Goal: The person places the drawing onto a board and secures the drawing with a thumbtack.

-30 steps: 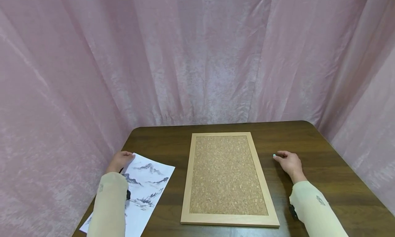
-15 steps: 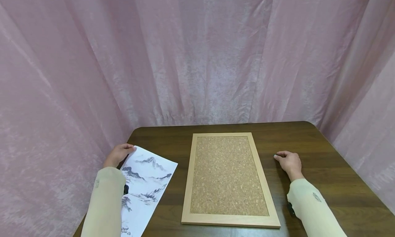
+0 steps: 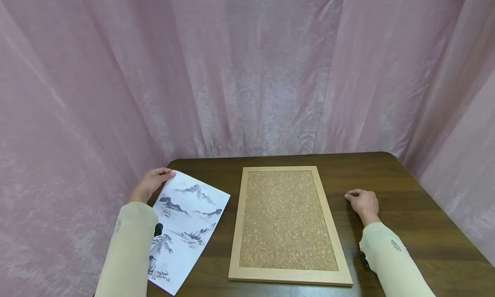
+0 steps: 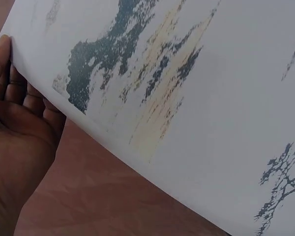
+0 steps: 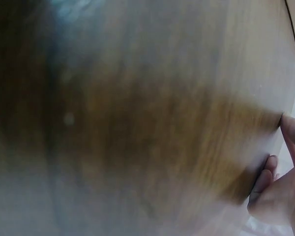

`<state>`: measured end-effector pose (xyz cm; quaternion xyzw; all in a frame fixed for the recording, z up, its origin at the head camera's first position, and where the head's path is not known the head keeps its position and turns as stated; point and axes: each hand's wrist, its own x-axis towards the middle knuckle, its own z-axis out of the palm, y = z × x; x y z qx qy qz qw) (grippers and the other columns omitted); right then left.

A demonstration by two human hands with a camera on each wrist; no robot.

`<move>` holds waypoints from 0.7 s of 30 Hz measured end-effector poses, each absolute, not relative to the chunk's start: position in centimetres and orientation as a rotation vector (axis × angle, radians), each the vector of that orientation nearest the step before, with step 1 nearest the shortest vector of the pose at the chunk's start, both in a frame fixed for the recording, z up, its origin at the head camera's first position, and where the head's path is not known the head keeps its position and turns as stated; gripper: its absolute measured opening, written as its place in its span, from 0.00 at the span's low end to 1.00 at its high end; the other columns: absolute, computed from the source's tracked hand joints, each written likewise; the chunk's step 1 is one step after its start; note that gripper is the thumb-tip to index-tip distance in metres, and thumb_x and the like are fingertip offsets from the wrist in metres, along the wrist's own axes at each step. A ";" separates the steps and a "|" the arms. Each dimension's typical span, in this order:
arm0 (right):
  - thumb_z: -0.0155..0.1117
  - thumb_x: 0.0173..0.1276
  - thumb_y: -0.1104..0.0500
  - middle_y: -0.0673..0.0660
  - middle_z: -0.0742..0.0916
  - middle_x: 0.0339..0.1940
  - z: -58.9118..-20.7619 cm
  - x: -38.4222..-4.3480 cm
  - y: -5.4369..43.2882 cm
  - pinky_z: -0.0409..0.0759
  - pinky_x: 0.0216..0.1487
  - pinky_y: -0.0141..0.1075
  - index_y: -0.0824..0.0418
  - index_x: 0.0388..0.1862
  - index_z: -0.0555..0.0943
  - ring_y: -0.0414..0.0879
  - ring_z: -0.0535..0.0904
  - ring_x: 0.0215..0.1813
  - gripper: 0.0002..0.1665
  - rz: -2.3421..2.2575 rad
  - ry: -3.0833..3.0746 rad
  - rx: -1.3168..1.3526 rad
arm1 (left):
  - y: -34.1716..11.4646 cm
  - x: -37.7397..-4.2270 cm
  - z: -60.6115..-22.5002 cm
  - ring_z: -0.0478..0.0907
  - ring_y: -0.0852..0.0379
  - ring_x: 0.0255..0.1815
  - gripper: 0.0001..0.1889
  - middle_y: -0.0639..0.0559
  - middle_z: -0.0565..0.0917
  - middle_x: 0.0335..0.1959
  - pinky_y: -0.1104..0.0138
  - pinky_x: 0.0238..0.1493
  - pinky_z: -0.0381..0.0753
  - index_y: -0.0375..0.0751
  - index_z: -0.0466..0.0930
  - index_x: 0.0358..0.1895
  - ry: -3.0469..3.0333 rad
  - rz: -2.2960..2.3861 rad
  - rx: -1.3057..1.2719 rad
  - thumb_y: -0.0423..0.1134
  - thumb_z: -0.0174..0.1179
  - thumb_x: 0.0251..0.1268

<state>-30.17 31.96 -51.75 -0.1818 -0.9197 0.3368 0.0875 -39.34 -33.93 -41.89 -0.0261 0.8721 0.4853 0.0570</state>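
Observation:
A sheet of white paper printed with an ink landscape painting [image 3: 189,232] is raised at the left of the table. My left hand [image 3: 152,183] pinches its upper left corner between thumb and fingers. In the left wrist view the painting sheet [image 4: 187,108] fills most of the frame, and my left hand [image 4: 24,123] is at its edge. My right hand [image 3: 363,203] rests on the tabletop to the right, fingers loosely curled. Only part of my right hand [image 5: 280,182] shows in the right wrist view, and I see nothing held in it.
A cork board with a pale wooden frame [image 3: 234,245] lies flat between the two hands. The dark wooden table [image 3: 410,211] has rounded far corners. Pink curtains [image 3: 270,73] hang behind it and along both sides.
My left hand has moved away from me and slightly right, lifting the painting sheet along, so more of it shows. My right hand has hardly moved; the cork board lies as before.

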 end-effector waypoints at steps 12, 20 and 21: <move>0.61 0.73 0.56 0.72 0.81 0.53 -51.4 -30.2 31.7 0.69 0.55 0.59 0.66 0.46 0.86 0.71 0.72 0.56 0.15 1.004 -2.751 -0.558 | -30.4 -38.9 -37.4 0.72 0.50 0.48 0.25 0.48 0.78 0.48 0.59 0.53 0.69 0.38 0.78 0.55 2.621 1.523 0.096 0.57 0.61 0.69; 0.61 0.73 0.56 0.72 0.80 0.53 -51.3 -30.3 31.7 0.69 0.55 0.58 0.66 0.45 0.86 0.70 0.70 0.56 0.15 1.015 -2.754 -0.584 | -26.7 -39.5 -34.2 0.74 0.58 0.34 0.13 0.58 0.80 0.34 0.65 0.41 0.73 0.40 0.80 0.46 2.550 1.658 0.262 0.47 0.60 0.72; 0.61 0.73 0.56 0.72 0.80 0.53 -51.4 -30.3 31.7 0.69 0.55 0.58 0.66 0.45 0.86 0.70 0.71 0.56 0.15 1.008 -2.755 -0.586 | -26.2 -39.5 -33.8 0.73 0.58 0.33 0.12 0.58 0.80 0.33 0.66 0.39 0.74 0.40 0.80 0.46 2.534 1.669 0.294 0.46 0.60 0.73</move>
